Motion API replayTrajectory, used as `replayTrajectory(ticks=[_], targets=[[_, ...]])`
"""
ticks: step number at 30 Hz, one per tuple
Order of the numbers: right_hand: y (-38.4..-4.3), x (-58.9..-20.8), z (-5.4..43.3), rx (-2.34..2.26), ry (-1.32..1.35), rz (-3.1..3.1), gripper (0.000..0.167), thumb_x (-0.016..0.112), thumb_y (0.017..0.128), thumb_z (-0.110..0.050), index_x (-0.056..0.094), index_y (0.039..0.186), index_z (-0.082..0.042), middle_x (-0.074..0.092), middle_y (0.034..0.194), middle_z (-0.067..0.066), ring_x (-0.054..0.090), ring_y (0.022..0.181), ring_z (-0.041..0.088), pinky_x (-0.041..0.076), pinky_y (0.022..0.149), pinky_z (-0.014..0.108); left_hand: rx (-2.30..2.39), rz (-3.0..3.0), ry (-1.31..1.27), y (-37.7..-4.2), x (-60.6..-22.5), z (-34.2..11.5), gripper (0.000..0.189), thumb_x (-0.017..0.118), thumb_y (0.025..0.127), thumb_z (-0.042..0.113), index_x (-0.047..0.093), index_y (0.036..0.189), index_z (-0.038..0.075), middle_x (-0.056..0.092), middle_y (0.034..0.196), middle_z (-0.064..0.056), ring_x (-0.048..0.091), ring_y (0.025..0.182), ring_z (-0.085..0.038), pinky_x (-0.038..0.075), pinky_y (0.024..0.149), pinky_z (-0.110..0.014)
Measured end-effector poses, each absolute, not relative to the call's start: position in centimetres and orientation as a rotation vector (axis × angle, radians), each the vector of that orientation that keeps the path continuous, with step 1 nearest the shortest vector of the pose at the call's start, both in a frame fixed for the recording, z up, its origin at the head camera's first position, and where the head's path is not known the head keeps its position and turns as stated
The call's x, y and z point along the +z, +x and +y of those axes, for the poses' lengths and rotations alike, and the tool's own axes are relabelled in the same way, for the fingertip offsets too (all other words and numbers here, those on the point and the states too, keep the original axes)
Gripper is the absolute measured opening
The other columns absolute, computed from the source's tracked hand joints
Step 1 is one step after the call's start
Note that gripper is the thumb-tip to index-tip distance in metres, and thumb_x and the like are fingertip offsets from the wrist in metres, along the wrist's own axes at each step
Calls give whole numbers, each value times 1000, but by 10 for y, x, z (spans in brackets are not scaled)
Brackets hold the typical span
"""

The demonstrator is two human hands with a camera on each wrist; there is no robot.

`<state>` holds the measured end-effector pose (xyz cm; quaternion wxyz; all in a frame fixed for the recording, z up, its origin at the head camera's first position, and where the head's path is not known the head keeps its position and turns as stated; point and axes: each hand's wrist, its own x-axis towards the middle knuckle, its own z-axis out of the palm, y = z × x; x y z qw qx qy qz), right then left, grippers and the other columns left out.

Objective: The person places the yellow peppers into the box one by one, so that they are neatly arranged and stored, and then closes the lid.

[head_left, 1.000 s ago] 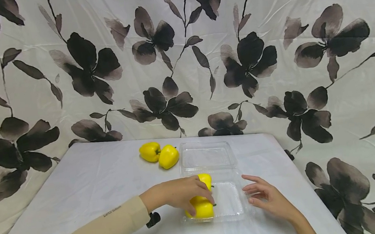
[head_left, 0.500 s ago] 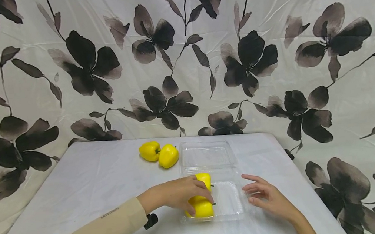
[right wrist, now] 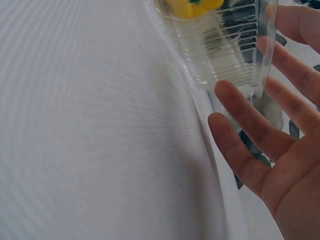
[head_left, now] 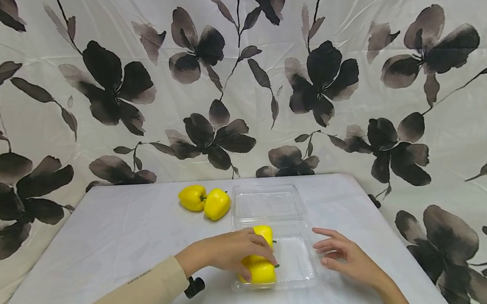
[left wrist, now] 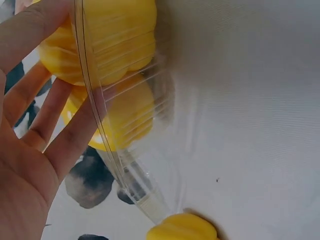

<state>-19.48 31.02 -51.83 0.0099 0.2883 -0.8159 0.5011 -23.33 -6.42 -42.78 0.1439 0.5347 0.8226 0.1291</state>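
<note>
A clear plastic clamshell container (head_left: 296, 263) lies with its lid (head_left: 267, 203) folded back away from me. Two yellow bell peppers sit side by side in the left half of its base, the near pepper (head_left: 262, 272) and the far pepper (head_left: 263, 233), stems pointing right. My left hand (head_left: 230, 252) reaches over the left rim and holds the near pepper, thumb on the near side and fingers across its top, partly hiding both. At the container's right rim is my right hand (head_left: 348, 258), its fingers (right wrist: 240, 107) spread and relaxed, holding nothing.
Two more yellow bell peppers, the left one (head_left: 193, 198) and the right one (head_left: 216, 204), lie touching on the white-covered table (head_left: 137, 229) to the left of the lid. A floral curtain (head_left: 262, 73) hangs behind the table.
Both hands and the peppers keep nearly the same places. The head view has shifted slightly.
</note>
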Motion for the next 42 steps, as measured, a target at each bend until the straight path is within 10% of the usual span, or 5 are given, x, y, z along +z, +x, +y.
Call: replayTrajectory(ticks=[42], targets=[[-195, -518, 310, 1540, 882, -2558, 30, 73, 99, -5, 72, 128, -3, 47, 161, 17, 71, 118, 18, 61, 93, 33, 449, 2585, 1447, -258, -393, -96, 69, 89, 88, 28, 58, 149, 37, 52, 158, 6, 47, 146, -22, 42, 120, -52]])
